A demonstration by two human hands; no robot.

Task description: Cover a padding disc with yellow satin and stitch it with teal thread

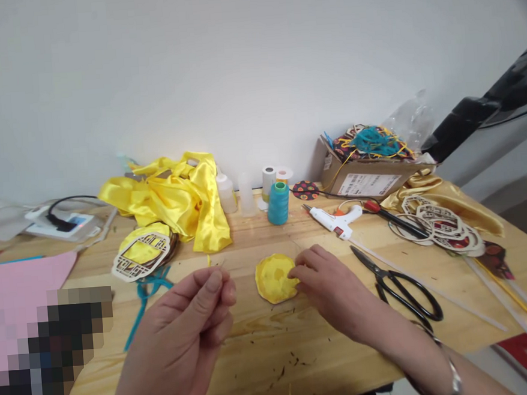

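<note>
Pale wall (255,72) rises behind a wooden table (252,361) marked with dark scraps near its front edge. At the far left lies a pink sheet (47,270), with a white power unit (64,226) behind it; its small lit panel is too blurred to read. Next come pale openwork cut-outs (142,267) stacked with yellow cloth, a teal cord (140,308) just in front, and a heap of yellow satin (177,194) against the wall.

The left hand (182,329) is raised over the table, thumb pressed to forefinger, pinching a fine sliver (223,263) too thin to identify. Beyond it stand a squeeze bottle (226,194), a clear bottle (247,198) and a teal thread cone (278,205), none with legible print.

Between the hands, flat on the wood, sits a yellow fabric disc (271,279). The right hand (331,292) has its bunched fingertips at the disc's right edge; whether they grip it, I cannot tell.

Farther right are a white glue gun (335,218) with a small red label (339,232), black-handled scissors (405,291), a cardboard box (334,177) whose white printed label (371,184) is too small to read, more openwork pieces (446,227) and gold satin (474,213).
</note>
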